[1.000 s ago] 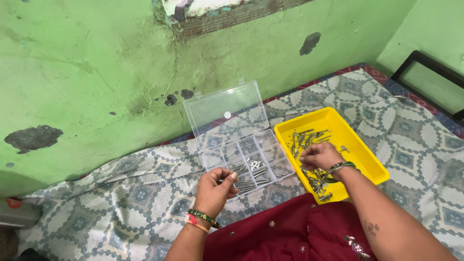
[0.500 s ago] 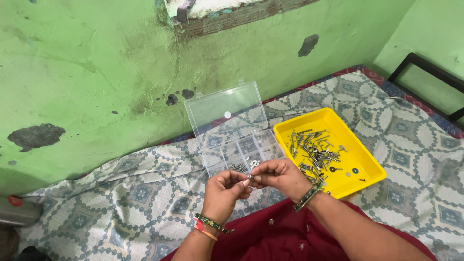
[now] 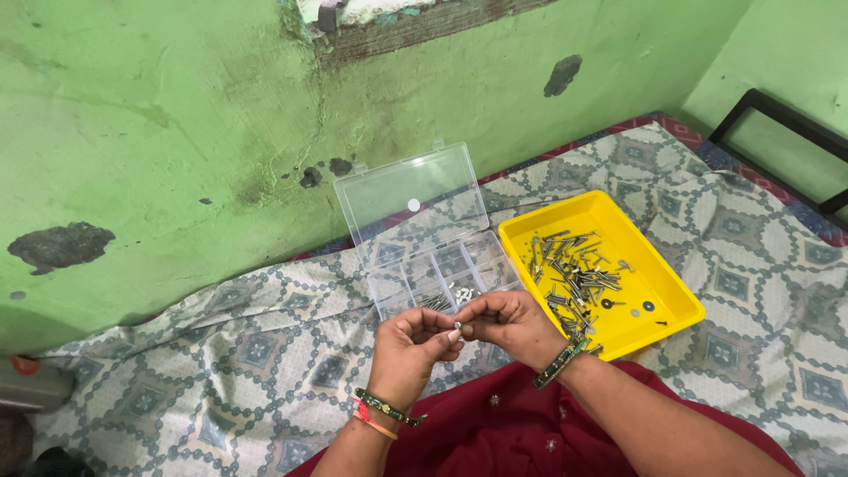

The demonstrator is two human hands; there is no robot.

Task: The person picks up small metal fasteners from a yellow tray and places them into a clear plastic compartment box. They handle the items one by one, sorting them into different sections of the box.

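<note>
1. Head camera, looking down: both hands meet at lower centre of the frame, above a patterned bedsheet point(image 3: 247, 353) and a maroon garment point(image 3: 521, 424) at the bottom edge.
2. Left hand point(image 3: 408, 346): fingers curled together, tips pinched on a small silver screw point(image 3: 456, 326). Green and orange bangles sit at the wrist.
3. Right hand point(image 3: 508, 323): fingers closed, tips pinched on the same screw from the right side of the frame. Both sets of fingertips touch at that point. A green bangle sits at this wrist.
4. The screw is held in the air between the two hands, just in front of the near edge of a clear plastic compartment box point(image 3: 442, 278). Its finer shape is too small to tell.
5. Compartment box: lies at frame centre with its clear lid point(image 3: 411, 199) open and tilted back toward the green wall point(image 3: 177, 132). Some near compartments hold metal fasteners; the hands partly cover them.
6. Yellow tray point(image 3: 658, 265): right of centre, just beside the box, lying on the bedsheet. It holds a loose pile of screws point(image 3: 574, 274) toward its left half, and a few small washers point(image 3: 627, 306) lie apart from the pile.
7. A black frame point(image 3: 777, 124) shows at the upper right edge.
</note>
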